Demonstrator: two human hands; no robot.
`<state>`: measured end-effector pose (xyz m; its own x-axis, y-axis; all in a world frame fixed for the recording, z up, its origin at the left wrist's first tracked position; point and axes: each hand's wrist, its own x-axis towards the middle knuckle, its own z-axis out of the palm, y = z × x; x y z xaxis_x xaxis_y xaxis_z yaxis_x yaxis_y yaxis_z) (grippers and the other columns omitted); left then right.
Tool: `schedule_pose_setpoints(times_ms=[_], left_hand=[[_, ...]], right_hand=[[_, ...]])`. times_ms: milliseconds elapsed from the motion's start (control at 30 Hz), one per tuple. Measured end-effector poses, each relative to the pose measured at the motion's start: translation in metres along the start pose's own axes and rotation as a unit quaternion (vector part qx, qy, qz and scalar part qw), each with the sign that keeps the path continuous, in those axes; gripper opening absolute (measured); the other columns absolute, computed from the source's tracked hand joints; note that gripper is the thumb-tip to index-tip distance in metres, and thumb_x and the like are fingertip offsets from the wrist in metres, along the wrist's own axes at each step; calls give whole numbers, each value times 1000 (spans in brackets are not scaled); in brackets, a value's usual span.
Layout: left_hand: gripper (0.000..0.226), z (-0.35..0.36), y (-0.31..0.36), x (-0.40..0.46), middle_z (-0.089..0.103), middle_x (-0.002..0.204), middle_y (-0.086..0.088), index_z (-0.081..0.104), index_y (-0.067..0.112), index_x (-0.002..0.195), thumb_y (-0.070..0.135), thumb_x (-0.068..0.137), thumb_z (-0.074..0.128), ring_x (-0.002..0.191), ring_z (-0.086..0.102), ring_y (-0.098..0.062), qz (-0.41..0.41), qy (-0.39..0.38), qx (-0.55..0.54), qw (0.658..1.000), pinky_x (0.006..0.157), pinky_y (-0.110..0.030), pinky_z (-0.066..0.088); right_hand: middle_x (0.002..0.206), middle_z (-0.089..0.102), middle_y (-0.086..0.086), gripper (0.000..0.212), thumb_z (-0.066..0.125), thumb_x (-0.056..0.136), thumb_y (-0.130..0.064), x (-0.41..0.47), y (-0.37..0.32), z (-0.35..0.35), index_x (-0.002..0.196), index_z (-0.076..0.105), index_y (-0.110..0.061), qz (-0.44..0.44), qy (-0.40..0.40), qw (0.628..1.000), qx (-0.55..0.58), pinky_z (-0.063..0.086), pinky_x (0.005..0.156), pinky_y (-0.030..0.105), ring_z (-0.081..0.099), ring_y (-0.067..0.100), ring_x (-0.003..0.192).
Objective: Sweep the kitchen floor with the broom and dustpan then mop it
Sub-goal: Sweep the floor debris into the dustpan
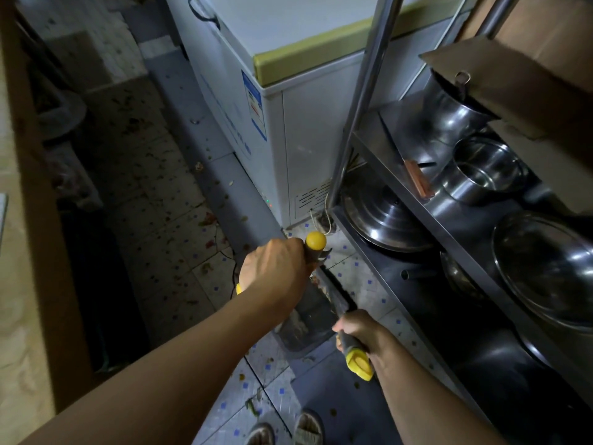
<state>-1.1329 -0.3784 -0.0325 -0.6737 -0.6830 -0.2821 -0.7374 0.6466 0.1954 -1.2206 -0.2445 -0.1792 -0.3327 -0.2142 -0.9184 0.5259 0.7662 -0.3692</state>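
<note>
Left hand (272, 268): fingers curled round the grey, yellow-capped upright handle (314, 245) of a dark grey plastic dustpan (305, 326) standing on the blue-dotted tiled floor (272, 374). Right hand (361, 332): fingers wrapped round the grey, yellow-ended handle of a dark-bristled broom (333, 293), its head at the pan's right edge. Adjacent: white chest freezer with yellow-green lid trim (288, 101); stainless-steel shelf rack (417, 207) of metal pots; scattered debris on the floor at left.
</note>
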Motion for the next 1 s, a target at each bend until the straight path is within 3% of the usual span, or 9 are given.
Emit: schedule_pose_setpoints(times_ms=[100, 167, 267, 333, 467, 567, 733, 900, 1000], left_hand=[[22, -1, -1, -2, 66, 100, -7, 61, 22, 107, 38, 94, 51, 91, 63, -31, -4, -1, -1, 1000, 69, -31, 44], [21, -1, -3, -4, 66, 99, -7, 62, 21, 107, 36, 94, 52, 91, 63, -31, -3, -1, -3, 1000, 68, -32, 43], [23, -2, -6, -10, 66, 99, -8, 61, 21, 105, 38, 94, 52, 91, 63, -32, -6, -7, -9, 1000, 69, -32, 44], [26, -5, -9, -15, 66, 99, -9, 62, 19, 103, 41, 93, 51, 90, 63, -33, -12, -15, -15, 1000, 70, -33, 46], [32, -11, -19, -26, 66, 95, -10, 62, 15, 99, 44, 93, 50, 89, 64, -31, -35, -26, -31, 999, 73, -34, 50], [29, -13, -26, -31, 66, 96, -9, 62, 17, 100, 43, 93, 51, 90, 64, -31, -48, -23, -33, 998, 75, -34, 50], [26, -12, -32, -29, 65, 101, -10, 61, 18, 102, 41, 93, 52, 94, 62, -33, -49, -17, -32, 998, 75, -33, 47], [25, -7, -35, -26, 65, 101, -8, 60, 20, 101, 42, 93, 52, 93, 62, -31, -51, -14, -26, 998, 70, -31, 43], [24, -6, -35, -27, 65, 101, -8, 61, 20, 101, 41, 94, 52, 93, 62, -31, -50, -15, -22, 998, 69, -30, 42]], right_hand=[[39, 41, 4, 32, 46, 92, 5, -17, -1, 4, 62, 41, -4, 22, -39, 999, -17, 33, 47, 30, 39, 17, 43], [47, 39, 4, 33, 45, 93, 3, -27, -3, -2, 62, 39, -6, 42, -47, 998, -2, 34, 48, 27, 38, 16, 42], [59, 36, 6, 32, 40, 98, -4, -42, -8, -16, 67, 36, -10, 113, -74, 989, 62, 33, 33, 16, 39, 13, 26], [49, 40, 6, 33, 38, 100, -7, -51, -9, -23, 67, 35, -11, 125, -87, 987, 60, 30, 29, 12, 38, 12, 23], [41, 30, 1, 37, 38, 99, -4, -62, -5, -19, 64, 30, -14, 81, -51, 995, -9, 25, 33, 13, 28, 12, 27], [30, 34, 0, 42, 47, 95, -1, -58, -6, -16, 55, 34, -7, 16, 15, 997, -75, 28, 40, 20, 33, 13, 27], [45, 42, 7, 37, 46, 89, 9, -29, -15, -21, 54, 41, -1, -34, 37, 999, -9, 31, 48, 30, 39, 18, 44], [54, 43, 12, 34, 44, 91, 10, -10, -5, 1, 58, 42, 1, -34, 23, 999, -31, 33, 46, 28, 39, 21, 46], [44, 46, 9, 29, 49, 91, 7, -20, 5, 18, 63, 45, 0, -12, -7, 997, -78, 35, 41, 22, 44, 19, 40]])
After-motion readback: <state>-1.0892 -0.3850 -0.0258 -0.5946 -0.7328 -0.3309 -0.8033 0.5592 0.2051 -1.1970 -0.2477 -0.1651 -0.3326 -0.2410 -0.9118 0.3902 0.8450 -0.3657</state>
